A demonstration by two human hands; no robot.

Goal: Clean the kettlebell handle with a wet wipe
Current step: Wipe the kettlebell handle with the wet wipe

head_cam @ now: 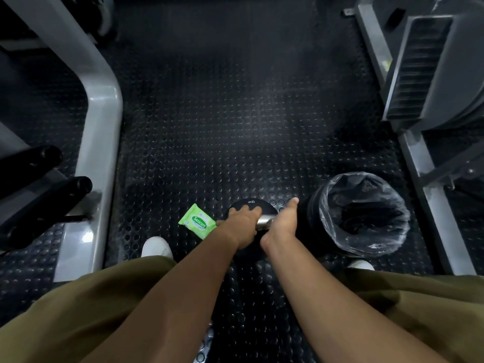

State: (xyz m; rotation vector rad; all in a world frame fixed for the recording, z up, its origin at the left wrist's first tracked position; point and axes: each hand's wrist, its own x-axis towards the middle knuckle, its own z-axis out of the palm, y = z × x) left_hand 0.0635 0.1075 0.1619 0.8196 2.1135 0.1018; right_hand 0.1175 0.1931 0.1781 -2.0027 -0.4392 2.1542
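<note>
Kettlebell (252, 205): stands on the studded floor (209, 142) between our feet, bright kettlebell handle (264, 222) showing between our hands.
Left hand (242, 224): fingers bent over the handle's left end, gripping it, we think.
Right hand (281, 223): thumb stretched out, fingers hidden under the palm; we cannot tell whether they hold anything.
Wipes pack (197, 223): on the floor just left of the bell.
Bin (358, 213): lined, just right of it.
Progress: no wipe shows, so we judge wiping barely begun; the whole handle remains.
</note>
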